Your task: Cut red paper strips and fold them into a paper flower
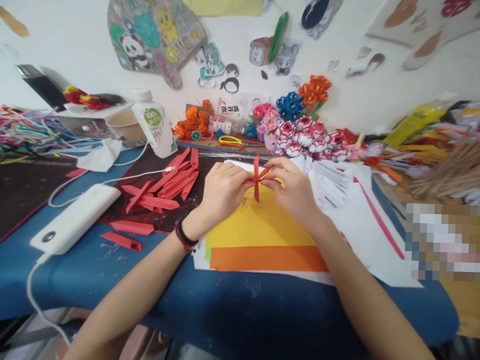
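Between my two hands is a red folded-paper piece (256, 188) with several narrow pointed arms, one upright and one pointing down. My left hand (226, 187) pinches its left side, and my right hand (293, 187) pinches its right side. Both hands are closed, just above yellow paper (258, 228) that lies over an orange sheet (268, 258) and white sheets. Left of my left hand, several folded red paper strips (179, 180) lie in a loose pile on a dark mat. Two more strips (132, 227) lie nearer the front.
A white power bank (75, 219) with cables lies on the blue table (157, 282). Behind stand a white bottle (155, 124), scissors with yellow handles (231, 142) and paper flowers (292, 105). White folded strips (330, 186) lie right. Brown sticks (453, 161) fill the far right.
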`<state>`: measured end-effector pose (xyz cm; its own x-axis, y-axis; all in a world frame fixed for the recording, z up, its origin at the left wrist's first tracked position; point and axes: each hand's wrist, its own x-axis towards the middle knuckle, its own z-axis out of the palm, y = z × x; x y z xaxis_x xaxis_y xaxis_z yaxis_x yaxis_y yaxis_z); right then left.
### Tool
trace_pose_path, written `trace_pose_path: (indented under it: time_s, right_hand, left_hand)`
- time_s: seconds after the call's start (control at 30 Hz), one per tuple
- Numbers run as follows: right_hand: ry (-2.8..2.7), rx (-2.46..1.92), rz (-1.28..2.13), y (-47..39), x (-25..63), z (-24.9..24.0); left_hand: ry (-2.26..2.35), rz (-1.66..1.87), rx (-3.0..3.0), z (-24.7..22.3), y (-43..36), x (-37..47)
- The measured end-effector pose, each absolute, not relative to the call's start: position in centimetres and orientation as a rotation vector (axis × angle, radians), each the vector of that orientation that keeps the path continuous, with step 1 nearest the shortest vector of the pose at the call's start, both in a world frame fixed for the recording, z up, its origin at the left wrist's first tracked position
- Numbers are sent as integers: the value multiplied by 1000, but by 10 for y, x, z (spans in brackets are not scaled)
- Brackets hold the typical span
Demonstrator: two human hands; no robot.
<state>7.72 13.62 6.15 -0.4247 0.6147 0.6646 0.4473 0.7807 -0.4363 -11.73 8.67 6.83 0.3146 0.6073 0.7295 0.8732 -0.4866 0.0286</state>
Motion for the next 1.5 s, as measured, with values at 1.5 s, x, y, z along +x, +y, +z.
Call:
trace_pose_path:
  time_s: [1.5]
  right_hand:
    - [-2222, -663, 29, 135, 85, 67]
  left_hand:
    - [-1115, -833, -2388, 74, 93, -135]
